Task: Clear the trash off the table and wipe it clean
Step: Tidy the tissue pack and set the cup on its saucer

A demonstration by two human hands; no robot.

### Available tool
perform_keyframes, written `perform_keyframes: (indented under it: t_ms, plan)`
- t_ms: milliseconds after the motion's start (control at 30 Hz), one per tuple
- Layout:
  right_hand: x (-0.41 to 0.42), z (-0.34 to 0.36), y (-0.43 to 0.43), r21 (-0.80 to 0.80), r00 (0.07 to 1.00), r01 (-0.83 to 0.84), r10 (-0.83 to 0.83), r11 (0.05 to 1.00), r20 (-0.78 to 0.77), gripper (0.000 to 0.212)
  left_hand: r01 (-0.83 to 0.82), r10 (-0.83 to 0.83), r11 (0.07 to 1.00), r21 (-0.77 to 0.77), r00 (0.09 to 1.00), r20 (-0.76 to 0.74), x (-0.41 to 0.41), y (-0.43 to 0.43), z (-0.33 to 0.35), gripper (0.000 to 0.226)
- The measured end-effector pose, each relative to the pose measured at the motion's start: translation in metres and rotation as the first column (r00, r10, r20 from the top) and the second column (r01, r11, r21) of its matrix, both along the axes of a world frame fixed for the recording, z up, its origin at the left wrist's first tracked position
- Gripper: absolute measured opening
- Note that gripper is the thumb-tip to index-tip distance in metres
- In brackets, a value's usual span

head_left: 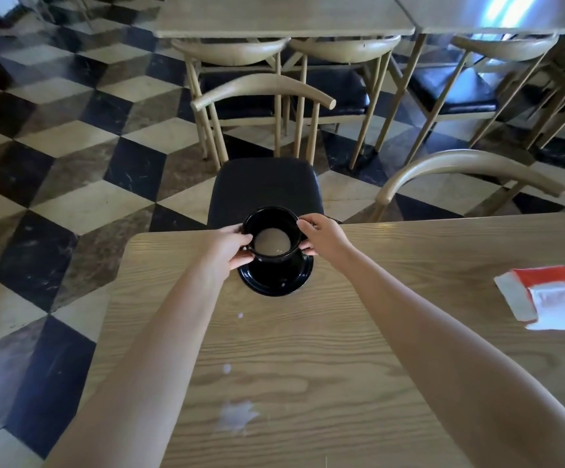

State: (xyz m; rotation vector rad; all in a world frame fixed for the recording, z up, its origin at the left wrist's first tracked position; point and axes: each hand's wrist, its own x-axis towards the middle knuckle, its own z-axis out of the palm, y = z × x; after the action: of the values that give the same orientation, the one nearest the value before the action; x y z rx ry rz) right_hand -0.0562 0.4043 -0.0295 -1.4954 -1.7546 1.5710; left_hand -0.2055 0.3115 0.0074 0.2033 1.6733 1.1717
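Note:
A black cup point(272, 221) holding pale milky liquid is gripped from both sides near the far edge of the wooden table point(342, 332). My left hand point(228, 246) holds its left side and my right hand point(321, 236) holds its right side. The cup is just above a black saucer point(276, 282); whether they touch is unclear. A red and white crumpled wrapper point(551, 297) lies at the right of the table. White spilled drops point(237, 413) mark the wood between my forearms.
A chair with a black seat point(264, 184) stands just beyond the table's far edge, another chair's curved back point(460, 167) to its right. More chairs and tables point(284, 15) stand farther off on the chequered floor point(55, 163).

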Motion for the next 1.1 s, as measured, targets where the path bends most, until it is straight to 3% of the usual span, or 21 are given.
perform_keyframes:
  t_ms: [300, 567, 700, 767, 833, 967, 1100]
  plan:
    - [-0.002, -0.037, -0.004, -0.042, 0.998, -0.006, 0.009, 0.999, 0.065, 0.025, -0.002, 0.006, 0.997, -0.078, 0.999, 0.05, -0.001, 0.0, -0.043, 0.038]
    - [-0.002, -0.049, -0.007, 0.108, 0.986, -0.043, 0.025, 0.993, 0.164, 0.029, -0.013, 0.015, 0.999, -0.04, 0.999, 0.042, -0.002, -0.006, -0.052, 0.033]
    - [0.0, -0.053, -0.008, 0.222, 0.977, -0.033, -0.015, 0.974, 0.21, 0.031, 0.065, -0.07, 0.997, -0.053, 0.992, -0.107, -0.004, -0.007, -0.059, 0.038]
    - [0.001, -0.053, -0.006, 0.209, 0.97, -0.02, -0.031, 0.978, 0.241, 0.036, 0.122, -0.136, 0.99, -0.071, 0.96, -0.246, -0.007, -0.009, -0.064, 0.043]
    - [0.003, -0.054, -0.005, 0.122, 0.966, -0.024, -0.009, 0.992, 0.26, 0.045, 0.168, -0.19, 0.981, -0.101, 0.939, -0.288, -0.008, -0.013, -0.067, 0.051]
    - [0.004, -0.055, -0.01, -0.03, 0.994, -0.007, 0.011, 1.0, 0.107, 0.044, 0.161, -0.164, 0.986, -0.034, 0.982, -0.096, -0.004, -0.016, -0.064, 0.051]
    - [0.004, -0.051, -0.013, -0.049, 0.998, 0.057, -0.055, 0.997, 0.035, 0.039, 0.142, -0.142, 0.99, -0.012, 0.988, -0.055, -0.002, -0.016, -0.063, 0.051]
